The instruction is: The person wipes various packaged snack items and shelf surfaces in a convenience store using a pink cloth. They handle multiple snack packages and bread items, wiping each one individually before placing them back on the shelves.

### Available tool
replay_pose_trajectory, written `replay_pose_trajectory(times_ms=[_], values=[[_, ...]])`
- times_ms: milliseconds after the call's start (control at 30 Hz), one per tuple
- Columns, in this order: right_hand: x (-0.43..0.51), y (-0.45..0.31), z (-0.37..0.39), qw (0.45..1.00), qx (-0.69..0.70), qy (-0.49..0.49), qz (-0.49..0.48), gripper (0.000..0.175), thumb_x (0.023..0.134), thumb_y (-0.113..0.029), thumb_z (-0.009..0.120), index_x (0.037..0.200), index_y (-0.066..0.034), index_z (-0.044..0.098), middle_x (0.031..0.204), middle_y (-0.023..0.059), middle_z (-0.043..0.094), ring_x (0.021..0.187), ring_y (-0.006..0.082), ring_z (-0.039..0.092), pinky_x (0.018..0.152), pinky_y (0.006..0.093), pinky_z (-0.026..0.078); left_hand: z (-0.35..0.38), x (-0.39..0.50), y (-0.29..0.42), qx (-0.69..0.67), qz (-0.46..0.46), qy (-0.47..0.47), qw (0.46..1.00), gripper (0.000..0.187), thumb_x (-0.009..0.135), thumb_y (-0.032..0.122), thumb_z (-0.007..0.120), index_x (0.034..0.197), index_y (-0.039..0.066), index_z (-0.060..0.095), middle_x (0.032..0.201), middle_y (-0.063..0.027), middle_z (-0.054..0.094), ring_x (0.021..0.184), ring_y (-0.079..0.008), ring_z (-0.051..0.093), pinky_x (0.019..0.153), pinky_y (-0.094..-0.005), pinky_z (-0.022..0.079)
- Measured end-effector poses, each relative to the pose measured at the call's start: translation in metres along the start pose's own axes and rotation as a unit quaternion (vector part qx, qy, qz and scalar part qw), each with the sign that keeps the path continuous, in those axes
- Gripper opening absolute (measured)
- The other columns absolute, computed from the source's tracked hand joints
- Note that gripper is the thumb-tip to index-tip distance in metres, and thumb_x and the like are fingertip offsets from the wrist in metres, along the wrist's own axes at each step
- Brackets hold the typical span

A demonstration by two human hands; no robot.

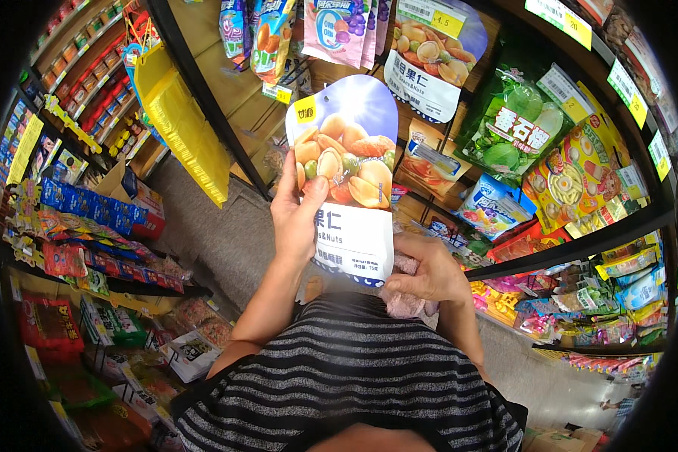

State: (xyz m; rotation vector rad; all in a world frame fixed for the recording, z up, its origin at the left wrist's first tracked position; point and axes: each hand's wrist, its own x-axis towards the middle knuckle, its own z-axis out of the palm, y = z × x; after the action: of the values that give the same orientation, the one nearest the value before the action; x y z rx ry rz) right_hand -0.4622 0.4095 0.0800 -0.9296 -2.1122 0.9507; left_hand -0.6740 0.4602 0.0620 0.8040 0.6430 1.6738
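Observation:
My left hand point(294, 223) grips the left side of a glossy snack bag point(353, 164), its thumb across the front. Nuts and beans are pictured on the bag, over a white lower part with printed writing. It is upright before my body and has a small hang hole near its top. My right hand point(436, 265) holds a pinkish fuzzy cloth point(404, 302) below the bag, its fingers at the bag's lower right edge. Whether those fingers also pinch the bag is hard to tell. A bag of the same design point(429, 68) hangs on the rack just beyond.
A black-framed rack ahead carries a green candy bag point(511, 124), a yellow candy bag point(576, 169) and pink pouches point(339, 28). Yellow plastic packaging point(181, 118) hangs at left. Shelves of snacks point(90, 206) line the left, above grey floor point(198, 220). Small packets point(587, 299) fill a lower right shelf.

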Motion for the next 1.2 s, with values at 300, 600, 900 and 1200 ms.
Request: replay_pose_trajectory(times_ms=[300,600,900,1200], values=[[0.002,0.005,0.009,0.992,0.031,0.066,0.099,0.029,0.079,-0.022,0.070,0.096,0.0002,0.064,0.085,0.0150,0.066,0.078,0.0257,0.064,0.069,0.0344,0.049,0.009,0.014,-0.016,0.082,0.040,-0.030,0.995,0.074,0.081,-0.001,0.064,0.141,-0.005,0.021,0.128,-0.0139,0.048,0.111,-0.0172,0.051,0.093,-0.0286,0.043],[0.002,0.024,0.009,0.961,0.073,0.197,0.179,0.021,0.087,-0.016,0.059,0.086,0.0046,0.061,0.073,0.0151,0.061,0.063,0.0185,0.057,0.058,0.0335,0.045,0.016,0.047,-0.027,0.139,0.042,-0.098,0.984,0.067,0.080,0.000,0.065,0.138,-0.005,0.032,0.124,-0.0120,0.048,0.109,-0.0178,0.051,0.091,-0.0291,0.043],[0.006,0.020,-0.011,0.941,0.096,0.282,0.159,0.019,0.090,-0.008,0.053,0.098,0.0059,0.062,0.082,0.0067,0.063,0.077,0.0097,0.054,0.068,0.0262,0.045,0.085,0.120,0.008,0.067,0.033,-0.177,0.981,0.056,0.088,0.017,0.058,0.135,-0.001,0.034,0.120,-0.0192,0.052,0.108,-0.0244,0.053,0.092,-0.0364,0.044],[0.024,0.013,-0.015,0.943,0.072,0.293,0.137,0.020,0.090,-0.010,0.053,0.096,0.0059,0.062,0.077,0.0069,0.063,0.072,0.0086,0.052,0.066,0.0277,0.046,0.119,0.171,0.040,-0.226,-0.139,-0.320,0.909,0.036,0.090,0.038,0.051,0.111,0.008,0.053,0.115,-0.0322,0.052,0.115,-0.0421,0.048,0.091,-0.0474,0.043]])
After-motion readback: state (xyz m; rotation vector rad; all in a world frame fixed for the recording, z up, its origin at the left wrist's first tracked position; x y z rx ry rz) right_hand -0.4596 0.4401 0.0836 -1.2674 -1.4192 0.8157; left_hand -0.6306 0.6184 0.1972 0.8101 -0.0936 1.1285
